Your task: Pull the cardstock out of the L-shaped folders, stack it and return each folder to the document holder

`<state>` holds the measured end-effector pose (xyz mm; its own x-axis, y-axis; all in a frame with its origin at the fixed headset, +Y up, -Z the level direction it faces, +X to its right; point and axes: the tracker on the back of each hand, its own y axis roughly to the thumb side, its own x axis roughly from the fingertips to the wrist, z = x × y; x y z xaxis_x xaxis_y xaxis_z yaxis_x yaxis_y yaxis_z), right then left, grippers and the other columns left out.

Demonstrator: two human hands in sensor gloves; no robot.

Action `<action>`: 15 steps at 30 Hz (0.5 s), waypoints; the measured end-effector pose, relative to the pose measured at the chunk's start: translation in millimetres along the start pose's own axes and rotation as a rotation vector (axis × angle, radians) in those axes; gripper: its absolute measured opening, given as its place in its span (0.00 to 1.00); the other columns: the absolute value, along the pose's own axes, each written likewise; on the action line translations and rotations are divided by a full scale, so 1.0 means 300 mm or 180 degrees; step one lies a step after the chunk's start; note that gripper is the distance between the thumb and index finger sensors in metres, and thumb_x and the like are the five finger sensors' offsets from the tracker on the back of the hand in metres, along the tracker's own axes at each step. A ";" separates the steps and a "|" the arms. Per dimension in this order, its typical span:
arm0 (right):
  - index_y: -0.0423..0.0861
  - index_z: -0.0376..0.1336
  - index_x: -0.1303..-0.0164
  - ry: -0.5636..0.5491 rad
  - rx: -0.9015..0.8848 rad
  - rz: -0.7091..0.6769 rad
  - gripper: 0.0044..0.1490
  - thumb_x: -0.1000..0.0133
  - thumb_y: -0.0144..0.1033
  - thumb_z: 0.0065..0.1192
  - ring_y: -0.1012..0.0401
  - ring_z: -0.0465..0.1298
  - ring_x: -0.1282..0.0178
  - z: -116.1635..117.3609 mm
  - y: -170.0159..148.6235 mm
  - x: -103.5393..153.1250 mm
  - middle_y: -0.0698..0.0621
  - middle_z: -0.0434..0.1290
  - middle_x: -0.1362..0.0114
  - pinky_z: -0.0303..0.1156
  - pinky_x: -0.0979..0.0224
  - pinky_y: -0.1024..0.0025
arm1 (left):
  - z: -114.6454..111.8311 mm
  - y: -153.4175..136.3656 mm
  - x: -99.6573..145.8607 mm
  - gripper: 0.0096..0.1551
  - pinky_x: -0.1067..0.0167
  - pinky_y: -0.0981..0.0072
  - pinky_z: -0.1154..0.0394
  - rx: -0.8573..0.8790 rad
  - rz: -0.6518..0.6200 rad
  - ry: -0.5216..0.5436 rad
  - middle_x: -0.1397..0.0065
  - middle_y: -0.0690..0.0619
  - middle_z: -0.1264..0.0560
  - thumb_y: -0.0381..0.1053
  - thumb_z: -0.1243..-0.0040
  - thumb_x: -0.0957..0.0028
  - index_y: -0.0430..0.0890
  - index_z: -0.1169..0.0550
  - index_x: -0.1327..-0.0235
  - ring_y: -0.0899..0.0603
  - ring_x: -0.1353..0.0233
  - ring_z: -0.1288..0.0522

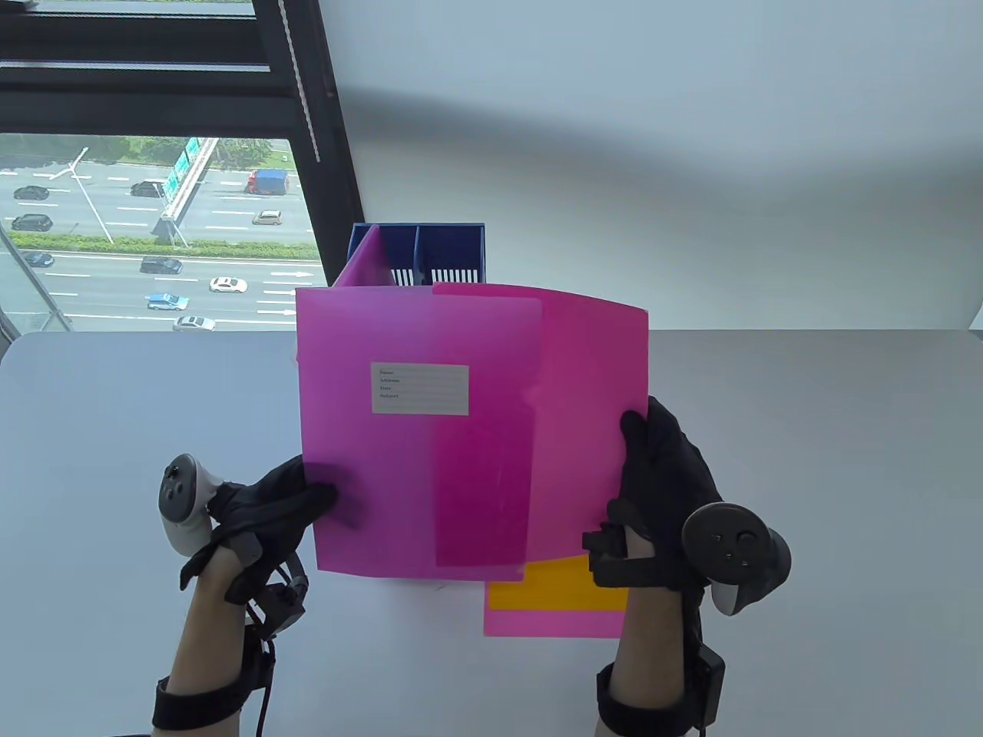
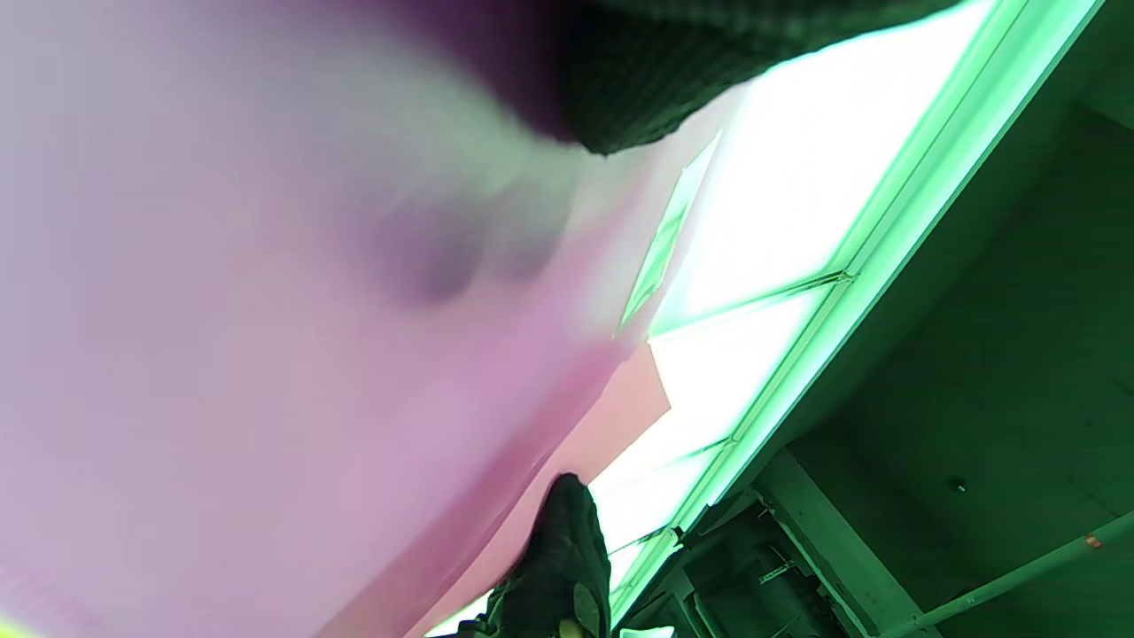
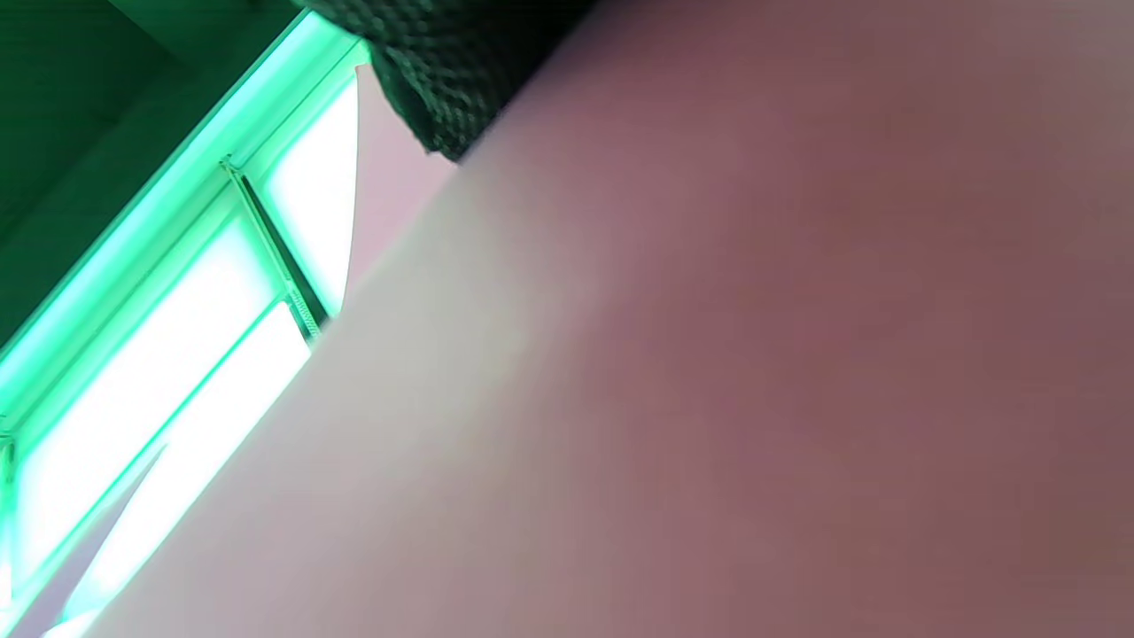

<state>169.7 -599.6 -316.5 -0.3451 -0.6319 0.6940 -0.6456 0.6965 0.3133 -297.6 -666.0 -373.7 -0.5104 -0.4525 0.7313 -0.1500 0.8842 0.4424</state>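
Translucent pink L-shaped plastic folder [image 1: 369, 430]: held upright above the grey worktop [image 1: 806, 461], in front of the blue document holder [image 1: 430, 249]. Magenta cardstock sheet [image 1: 591, 399] juts past its right edge. Left hand [image 1: 265, 510] pinches the folder's lower left edge; right hand [image 1: 660, 491] pinches the sheet's right edge. Flat below lie orange [image 1: 557, 587] and pink [image 1: 553, 623] sheets. Open worktop on both sides.

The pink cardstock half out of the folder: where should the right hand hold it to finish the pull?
Judging by the table view, grip the pink cardstock at its free right edge, low down, coming from the right, where the right hand pinches it now. That edge sticks clear of the pink folder, which the left hand grips at its lower left, so a sideways pull looks unobstructed.
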 end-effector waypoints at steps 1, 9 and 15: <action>0.50 0.70 0.33 -0.0021 0.0038 0.0030 0.23 0.35 0.46 0.64 0.64 0.82 0.67 -0.007 -0.012 0.000 0.51 0.82 0.44 0.71 0.28 0.56 | 0.002 0.001 0.001 0.25 0.31 0.43 0.28 0.0007 -0.0009 0.0004 0.37 0.50 0.18 0.47 0.40 0.37 0.46 0.24 0.27 0.40 0.44 0.13; 0.50 0.70 0.33 -0.0299 0.0414 0.0511 0.23 0.35 0.46 0.65 0.65 0.80 0.69 -0.083 -0.135 0.002 0.51 0.83 0.46 0.71 0.29 0.56 | 0.038 0.012 0.023 0.24 0.31 0.43 0.28 0.0036 -0.0048 0.0086 0.37 0.49 0.18 0.47 0.40 0.38 0.46 0.24 0.28 0.40 0.44 0.13; 0.50 0.71 0.34 -0.0181 0.0933 0.0902 0.22 0.36 0.45 0.66 0.66 0.80 0.71 -0.092 -0.228 0.008 0.52 0.83 0.47 0.72 0.31 0.57 | 0.064 0.016 0.040 0.24 0.31 0.42 0.28 0.0100 -0.0080 0.0135 0.38 0.50 0.18 0.47 0.40 0.38 0.46 0.23 0.28 0.40 0.44 0.13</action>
<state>231.9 -639.4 -318.2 -0.5689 -0.4526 0.6867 -0.6836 0.7244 -0.0888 -320.7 -664.9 -372.7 -0.4699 -0.4786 0.7417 -0.1893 0.8753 0.4449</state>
